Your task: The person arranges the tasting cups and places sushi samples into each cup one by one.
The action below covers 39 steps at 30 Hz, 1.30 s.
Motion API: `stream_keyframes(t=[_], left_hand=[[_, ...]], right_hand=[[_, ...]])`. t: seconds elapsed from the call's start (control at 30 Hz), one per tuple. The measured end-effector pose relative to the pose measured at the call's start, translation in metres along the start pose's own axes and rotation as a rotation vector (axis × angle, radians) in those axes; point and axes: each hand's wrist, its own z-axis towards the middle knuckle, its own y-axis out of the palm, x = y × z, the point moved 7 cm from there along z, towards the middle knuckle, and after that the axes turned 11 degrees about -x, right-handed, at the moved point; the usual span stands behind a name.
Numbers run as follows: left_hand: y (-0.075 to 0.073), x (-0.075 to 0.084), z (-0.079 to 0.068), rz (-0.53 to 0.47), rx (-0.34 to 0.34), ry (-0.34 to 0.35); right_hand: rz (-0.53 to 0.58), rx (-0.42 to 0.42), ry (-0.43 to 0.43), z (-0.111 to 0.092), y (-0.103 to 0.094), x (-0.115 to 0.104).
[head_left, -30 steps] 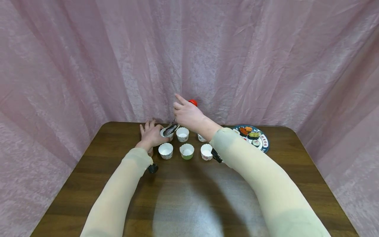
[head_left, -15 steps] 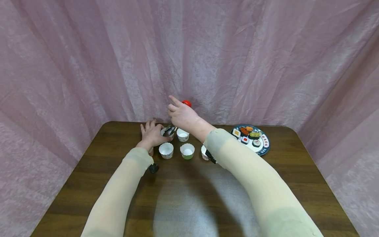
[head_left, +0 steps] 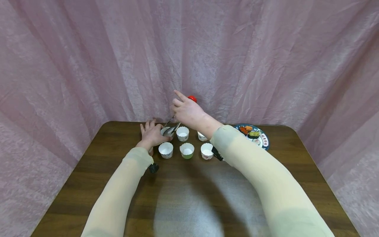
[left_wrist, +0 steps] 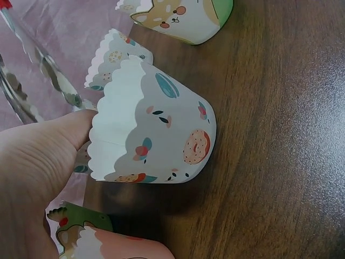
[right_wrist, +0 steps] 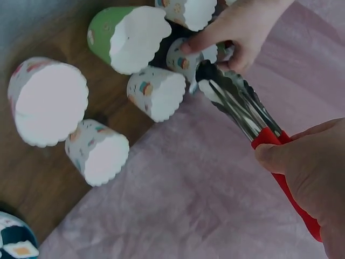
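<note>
My right hand (head_left: 188,113) grips metal tongs (right_wrist: 267,137) by their red handles, pointing down to the left. The tong tips are at the mouth of a white patterned paper baking cup (right_wrist: 178,56) at the back left. My left hand (head_left: 151,135) holds that cup, thumb on its near side and fingers behind. Close in front stands another white cup (left_wrist: 161,129) with a doughnut print. Whether the tongs pinch anything is something I cannot tell.
Other baking cups stand to the right in two rows, including a green one (head_left: 187,151). A pink cup (left_wrist: 135,245) sits by the left wrist. A blue-rimmed plate (head_left: 265,141) with sushi pieces lies at the right. A pink curtain (head_left: 189,59) hangs behind the table.
My right hand dipped left with the tongs, then came back right and slightly up. The tongs' arms look further apart now. My left hand has stayed on the cup.
</note>
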Motion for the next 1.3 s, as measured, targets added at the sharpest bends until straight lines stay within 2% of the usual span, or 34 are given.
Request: stream_keyframes(t=[0.17, 0.37, 0.57, 0.87, 1.03, 1.3], left_hand=[[0.000, -0.001, 0.000, 0.010, 0.003, -0.006], [-0.001, 0.000, 0.001, 0.027, 0.012, -0.001], [-0.004, 0.000, -0.002, 0.023, 0.028, 0.007], [-0.004, -0.008, -0.002, 0.008, 0.018, 0.006], [-0.010, -0.005, -0.007, -0.008, 0.004, 0.053], [-0.026, -0.004, -0.016, 0.000, 0.016, 0.129]], right_hand=[[-0.011, 0.019, 0.027, -0.017, 0.000, 0.014], [0.088, 0.100, 0.056, -0.041, -0.002, 0.031], [0.163, 0.120, 0.080, -0.063, 0.001, 0.045], [0.149, 0.149, 0.112, -0.094, 0.011, 0.052], [0.201, 0.156, 0.140, -0.110, 0.019, 0.057], [0.267, 0.227, 0.191, -0.140, 0.028, 0.068]])
